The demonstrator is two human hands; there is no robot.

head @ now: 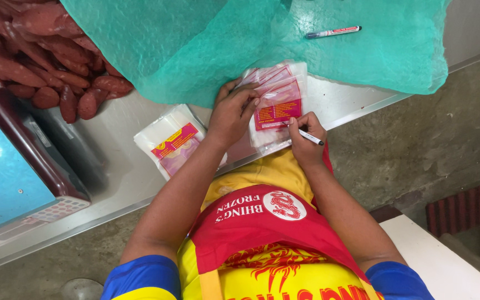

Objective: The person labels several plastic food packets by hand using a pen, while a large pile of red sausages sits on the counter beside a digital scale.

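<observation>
My left hand (232,113) presses flat on a stack of clear plastic bags with red and pink printed labels (278,100), which lies on the steel counter (123,172). My right hand (306,139) grips a white marker pen (310,136) with its tip at the lower edge of the top bag's label. A second stack of the same labelled bags (173,141) sits on the counter to the left of my left forearm.
A green mesh cloth (251,39) covers the far side of the counter, with another marker pen (333,32) on it. A pile of dark red sausages (45,55) lies at the upper left. A weighing scale with a blue tray (6,178) stands at the left.
</observation>
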